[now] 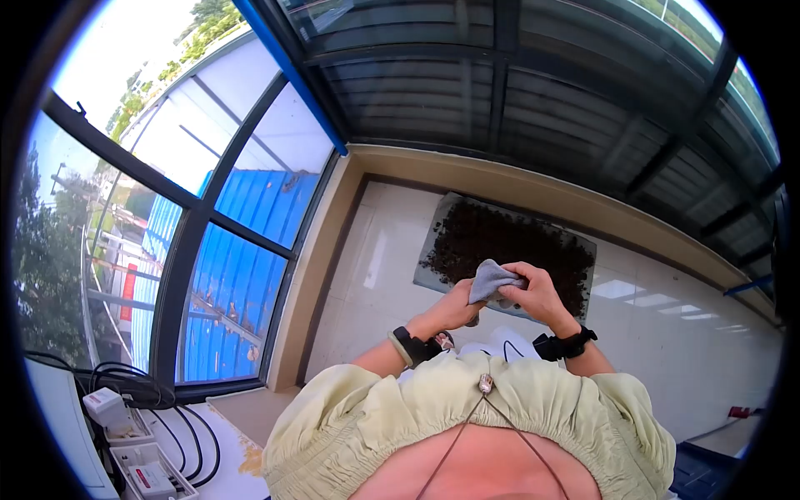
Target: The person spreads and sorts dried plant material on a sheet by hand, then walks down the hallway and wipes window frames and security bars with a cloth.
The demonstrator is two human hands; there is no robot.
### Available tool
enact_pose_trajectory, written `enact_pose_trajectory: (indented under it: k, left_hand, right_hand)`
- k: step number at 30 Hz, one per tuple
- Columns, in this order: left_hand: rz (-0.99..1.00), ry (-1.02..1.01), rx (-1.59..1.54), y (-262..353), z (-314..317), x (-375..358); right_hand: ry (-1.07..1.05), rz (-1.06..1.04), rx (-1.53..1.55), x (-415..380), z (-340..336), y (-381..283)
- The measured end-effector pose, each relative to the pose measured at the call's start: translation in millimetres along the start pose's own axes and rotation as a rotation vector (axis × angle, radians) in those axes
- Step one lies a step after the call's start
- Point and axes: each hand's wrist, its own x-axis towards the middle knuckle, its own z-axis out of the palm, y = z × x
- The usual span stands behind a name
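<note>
Cloth, grey, soft and crumpled into a loose peak, is pinched at its right side between the thumb and fingers of the right hand, while the left hand curls in at its lower left edge; the folds hide some fingertips. Both are held close together in front of the body. A black strap circles the right wrist and a broader black band the left. Nearest the camera, the pale green blouse is finely gathered along the neckline, with a thin cord ending in a shiny bead.

Beyond the hands, dark, crumbly soil spreads over a thin, greyish rectangular sheet on the glossy tiled floor. A smooth beige ledge borders it beneath dark-framed glass. Through the left window, corrugated blue metal shows. At lower left, black cables loop beside open white plastic boxes.
</note>
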Motion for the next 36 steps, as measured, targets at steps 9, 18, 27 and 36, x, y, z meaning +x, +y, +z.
enact_pose_trajectory:
  k: [9, 18, 27, 36]
  left_hand:
    - [0.084, -0.328, 0.022, 56, 173, 88]
    - [0.554, -0.691, 0.141, 135, 456, 184]
    - [-0.352, -0.889, -0.595, 202, 597, 270]
    - [-0.262, -1.031, -0.657, 297, 760, 398]
  right_hand:
    - [0.445, -0.051, -0.117, -172, -135, 54]
    - [0.976, 0.244, -0.208, -413, -288, 102]
    - [1.444, -0.42, -0.834, -580, -416, -52]
    - [1.36, -0.307, -1.859, -711, -617, -156]
